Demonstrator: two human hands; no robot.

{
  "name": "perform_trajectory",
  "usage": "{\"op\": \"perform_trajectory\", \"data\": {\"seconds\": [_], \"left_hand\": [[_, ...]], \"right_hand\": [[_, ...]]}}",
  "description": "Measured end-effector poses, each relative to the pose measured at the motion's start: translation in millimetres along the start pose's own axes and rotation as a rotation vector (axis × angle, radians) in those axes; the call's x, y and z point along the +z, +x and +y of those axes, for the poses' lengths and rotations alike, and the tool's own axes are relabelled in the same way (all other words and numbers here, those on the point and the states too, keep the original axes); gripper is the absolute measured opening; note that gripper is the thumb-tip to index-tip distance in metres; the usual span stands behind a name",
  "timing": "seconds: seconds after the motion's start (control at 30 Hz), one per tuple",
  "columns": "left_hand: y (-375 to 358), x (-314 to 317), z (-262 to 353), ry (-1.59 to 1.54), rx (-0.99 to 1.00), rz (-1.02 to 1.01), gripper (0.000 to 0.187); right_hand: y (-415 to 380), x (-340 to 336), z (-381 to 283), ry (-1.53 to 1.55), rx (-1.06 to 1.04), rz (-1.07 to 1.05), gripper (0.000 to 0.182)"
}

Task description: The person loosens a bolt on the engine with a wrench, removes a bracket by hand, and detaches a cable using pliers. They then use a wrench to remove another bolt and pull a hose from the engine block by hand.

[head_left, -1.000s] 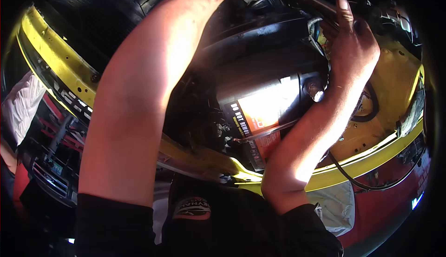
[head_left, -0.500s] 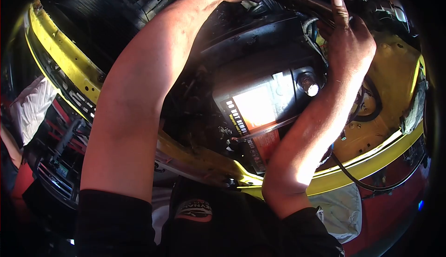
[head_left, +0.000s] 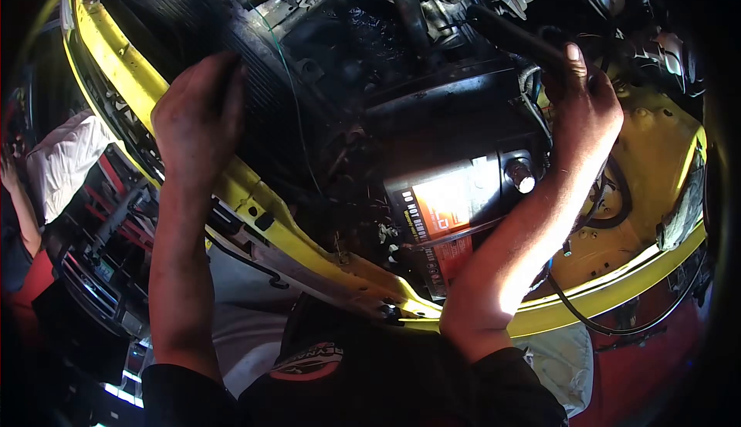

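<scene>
My right hand (head_left: 584,110) grips the near end of a long black part (head_left: 513,37), thumb up along it; its exact kind I cannot make out. The part reaches up and left over the engine bay. My left hand (head_left: 199,118) is raised over the yellow front panel (head_left: 123,52), near the radiator (head_left: 181,22). Its fingers are curled in and lie in shadow, so whatever they may hold is hidden. Below my right hand sits a car battery (head_left: 463,195) with an orange and white label, partly behind my right forearm.
A thin green wire (head_left: 289,87) hangs across the dark bay. Metal engine parts (head_left: 409,6) fill the top. A black cable (head_left: 602,327) loops over the yellow fender edge at right. At far left are a white cloth cover (head_left: 65,164) and another person's arm (head_left: 25,215).
My left hand has left the far end of the black part and swung left and down toward the front panel. My right hand keeps its hold. The view has shifted slightly.
</scene>
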State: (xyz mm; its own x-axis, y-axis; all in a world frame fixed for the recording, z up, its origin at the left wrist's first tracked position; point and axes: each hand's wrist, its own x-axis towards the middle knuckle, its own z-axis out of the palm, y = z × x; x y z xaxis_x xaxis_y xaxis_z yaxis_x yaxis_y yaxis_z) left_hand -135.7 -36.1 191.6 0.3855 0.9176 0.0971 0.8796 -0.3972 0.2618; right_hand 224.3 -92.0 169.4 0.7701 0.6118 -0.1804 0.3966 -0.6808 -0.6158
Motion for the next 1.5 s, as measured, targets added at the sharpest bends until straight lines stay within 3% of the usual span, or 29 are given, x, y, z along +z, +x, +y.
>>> {"op": "perform_trajectory", "data": {"seconds": [0.1, 0.23, 0.43, 0.5, 0.6, 0.73, 0.77, 0.83, 0.87, 0.97, 1.03, 1.2, 1.33, 1.43, 1.5], "left_hand": [[-26.3, -17.1, -17.4, -0.095, 0.015, -0.018, 0.014], [-29.9, -11.5, -16.7, -0.159, -0.079, 0.115, 0.016], [-27.2, -7.6, -19.0, -0.14, -0.003, 0.147, 0.009], [-26.6, -5.3, -22.6, -0.108, 0.021, 0.148, 0.01], [-26.5, -3.4, -24.9, -0.099, 0.078, 0.173, 0.011], [-26.0, -0.5, -31.0, -0.115, 0.128, 0.189, 0.014], [-25.9, -1.6, -31.8, -0.134, 0.129, 0.19, 0.015], [-25.3, -3.8, -35.1, -0.212, 0.136, 0.169, 0.018], [-24.3, -7.2, -35.2, -0.245, 0.139, 0.141, 0.016], [-22.0, -8.6, -40.9, -0.321, 0.189, 0.124, 0.018], [-21.1, -16.4, -43.1, -0.353, 0.217, 0.019, 0.02], [-24.8, -10.9, -45.1, -0.383, 0.313, -0.018, 0.023], [-25.5, -18.4, -51.0, -0.427, 0.342, -0.074, 0.018], [-32.1, -14.6, -52.9, -0.492, 0.336, -0.03, 0.019], [-31.3, -17.4, -54.2, -0.526, 0.321, -0.033, 0.021]], "right_hand": [[1.0, 2.9, -0.3, 0.002, 0.015, -0.005, 0.048], [-3.5, 9.9, -10.6, 0.046, 0.031, -0.022, 0.049], [4.0, 4.0, -6.1, -0.138, -0.089, 0.035, 0.049], [8.6, 5.8, 3.4, 0.033, -0.03, -0.012, 0.047], [12.8, 2.5, 5.4, -0.167, -0.066, -0.024, 0.048], [11.9, 4.3, 5.2, 0.009, 0.069, -0.043, 0.052], [13.2, 1.4, 3.9, -0.095, 0.018, -0.041, 0.053], [3.4, 6.2, -1.5, 0.089, 0.066, -0.043, 0.054], [2.0, 5.4, -3.9, 0.021, -0.013, -0.039, 0.055], [6.4, 6.2, 1.3, 0.122, 0.096, -0.027, 0.056], [5.0, 5.1, -0.7, 0.114, 0.112, -0.01, 0.056], [-6.8, 14.8, -21.7, 0.034, 0.174, 0.087, 0.056], [2.2, 9.9, -11.0, 0.083, 0.297, 0.081, 0.059], [9.7, 6.7, -6.1, 0.04, 0.31, 0.026, 0.058], [25.7, -9.8, 27.4, -0.433, 0.078, -0.018, 0.059]]}}
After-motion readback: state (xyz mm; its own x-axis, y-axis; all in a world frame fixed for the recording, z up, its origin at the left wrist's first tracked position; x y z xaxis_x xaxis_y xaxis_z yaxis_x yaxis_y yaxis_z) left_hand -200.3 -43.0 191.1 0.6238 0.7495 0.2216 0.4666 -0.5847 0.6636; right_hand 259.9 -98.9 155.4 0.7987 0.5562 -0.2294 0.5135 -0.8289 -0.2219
